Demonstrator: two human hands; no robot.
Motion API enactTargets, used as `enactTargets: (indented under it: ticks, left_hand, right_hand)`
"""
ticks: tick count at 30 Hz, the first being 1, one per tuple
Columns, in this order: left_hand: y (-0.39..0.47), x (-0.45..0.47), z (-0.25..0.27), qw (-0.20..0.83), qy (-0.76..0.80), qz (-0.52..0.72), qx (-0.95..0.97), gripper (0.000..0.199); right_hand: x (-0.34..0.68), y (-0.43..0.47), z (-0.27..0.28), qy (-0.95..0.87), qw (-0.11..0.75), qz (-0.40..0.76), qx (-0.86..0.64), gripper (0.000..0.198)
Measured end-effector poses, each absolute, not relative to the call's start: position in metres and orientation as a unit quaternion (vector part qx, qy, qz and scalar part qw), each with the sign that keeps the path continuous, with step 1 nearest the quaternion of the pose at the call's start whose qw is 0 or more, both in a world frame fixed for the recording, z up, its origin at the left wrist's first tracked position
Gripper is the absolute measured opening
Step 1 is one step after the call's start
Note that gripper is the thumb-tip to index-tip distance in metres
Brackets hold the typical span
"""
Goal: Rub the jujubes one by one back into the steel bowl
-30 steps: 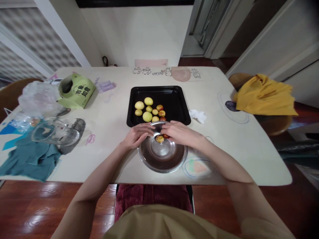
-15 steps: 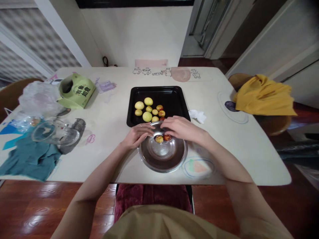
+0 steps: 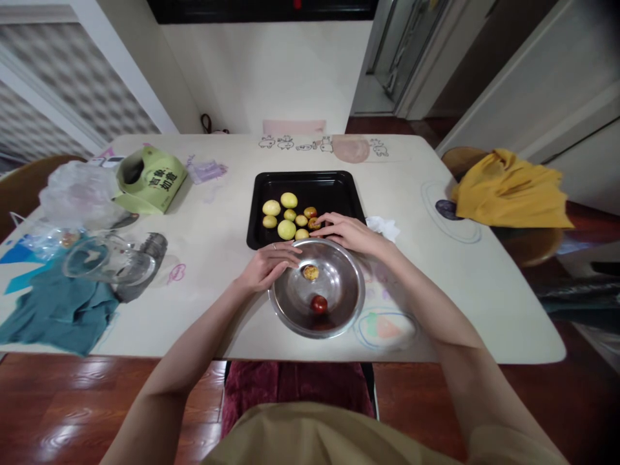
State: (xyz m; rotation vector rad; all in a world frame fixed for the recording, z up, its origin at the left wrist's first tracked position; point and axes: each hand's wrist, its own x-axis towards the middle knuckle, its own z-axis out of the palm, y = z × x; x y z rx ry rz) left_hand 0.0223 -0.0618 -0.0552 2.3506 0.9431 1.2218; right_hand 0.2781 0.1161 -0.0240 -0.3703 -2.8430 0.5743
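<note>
A shiny metal bowl (image 3: 339, 316) sits at the table's front, holding a yellow-brown mottled jujube (image 3: 310, 272) and a dark red jujube (image 3: 319, 304). My left hand (image 3: 272, 265) is closed over the bowl's left rim, fingers reaching inside. Just beyond, a black tray (image 3: 334, 190) carries several small yellow-green and reddish jujubes, along with larger pale yellow-green fruits (image 3: 287, 230). My right hand (image 3: 351, 232) reaches across the bowl's far rim to the tray, fingers apart, fingertips at a brown-mottled jujube (image 3: 314, 223) that they partly cover.
Crumpled white tissue (image 3: 383, 227) lies right of the tray. On the left are a green paper box (image 3: 152, 179), clear plastic bags (image 3: 77, 194), a clear pitcher (image 3: 113, 258) on its side and a teal cloth (image 3: 61, 307). A yellow cloth (image 3: 513, 190) drapes over the right chair.
My right hand has moved from above the bowl to the tray's fruit. The red jujube has shifted toward the near side of the bowl. My left hand stays at the rim.
</note>
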Motion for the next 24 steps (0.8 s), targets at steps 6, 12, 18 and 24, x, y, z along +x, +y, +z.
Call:
enactTargets:
  ticks: [6, 12, 18, 24]
  left_hand:
    - [-0.0624, 0.0234, -0.055, 0.178, 0.339, 0.435, 0.815, 0.039]
    - [-0.0624, 0.024, -0.0543, 0.178, 0.341, 0.437, 0.813, 0.039]
    - [-0.063, 0.0238, -0.0534, 0.17, 0.339, 0.438, 0.815, 0.039]
    - [-0.0623, 0.0234, -0.0543, 0.167, 0.336, 0.44, 0.816, 0.039]
  right_hand:
    - [0.2797, 0.1168, -0.0236, -0.964, 0.107, 0.195, -0.144, 0.041]
    - [0.2794, 0.1162, -0.0215, -0.964, 0.073, 0.2, -0.158, 0.046]
    - [0.2794, 0.1193, -0.0212, -0.964, 0.058, 0.2, -0.167, 0.047]
    - [0.2832, 0.121, -0.0204, -0.962, 0.05, 0.203, -0.175, 0.047]
